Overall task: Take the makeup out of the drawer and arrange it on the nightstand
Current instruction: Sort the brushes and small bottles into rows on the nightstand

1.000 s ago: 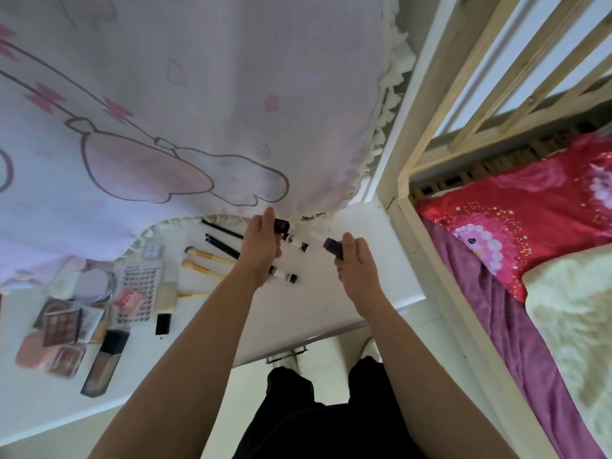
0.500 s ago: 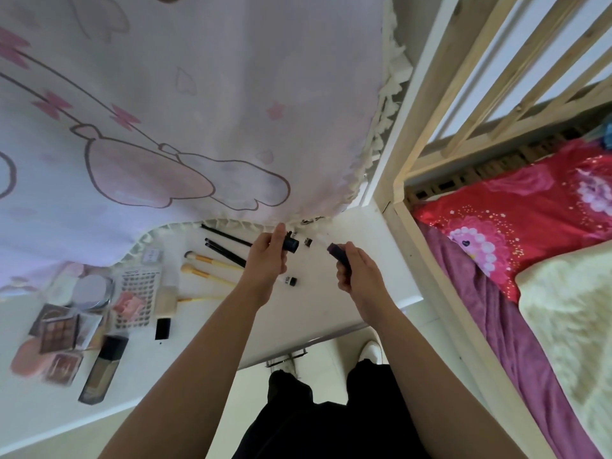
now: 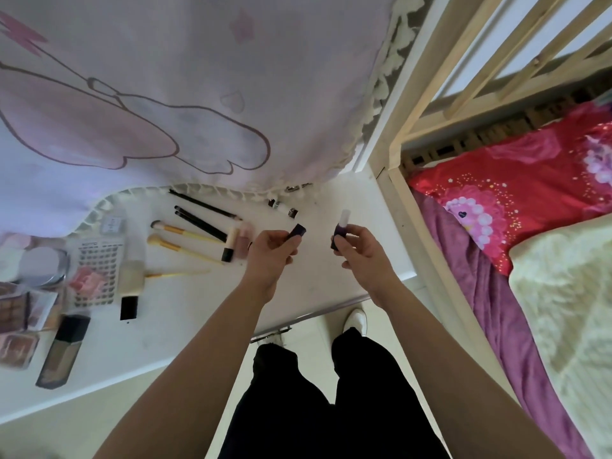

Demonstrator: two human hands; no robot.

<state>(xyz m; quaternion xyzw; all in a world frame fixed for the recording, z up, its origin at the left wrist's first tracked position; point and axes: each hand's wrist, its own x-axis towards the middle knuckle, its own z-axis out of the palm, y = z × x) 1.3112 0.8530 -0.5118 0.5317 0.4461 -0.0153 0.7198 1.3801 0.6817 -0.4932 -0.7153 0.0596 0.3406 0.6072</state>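
I see both hands raised over the white tabletop point(image 3: 331, 279) near mid-frame, apart from each other. My left hand point(image 3: 270, 256) has its grip closed on a small dark purple cap point(image 3: 297, 231), squarish at the end, pinched between thumb and fingertips. My right hand point(image 3: 362, 253) has its grip closed on a dark purple tube point(image 3: 340, 230) with a pale, translucent tip pointing up. Cap and tube do not touch.

The rest of the makeup lies on the smooth tabletop to the left. Two slim black pencils point(image 3: 202, 220) lie slanted below the cloth's fringe, with yellow-handled brushes point(image 3: 185, 231) just beneath them and a pinkish gloss tube point(image 3: 244, 241) beside a black-capped one point(image 3: 229, 248). Two small black-and-white vials point(image 3: 283, 208) sit near the fringe above the hands. Farther left are a perforated white sheet point(image 3: 97, 271), a round compact point(image 3: 41, 265), flat palettes point(image 3: 15, 308) and a rectangular foundation bottle point(image 3: 63, 351) with a black cap; that side is blurred.

A soft lilac cloth point(image 3: 185, 77) with a cartoon print and tasselled hem overhangs the tabletop's far edge. At right a pale wooden bed frame point(image 3: 407, 134) borders the tabletop closely. The bare strip of tabletop under and right of the hands is open; the front edge runs diagonally above black trousers point(image 3: 324, 402).
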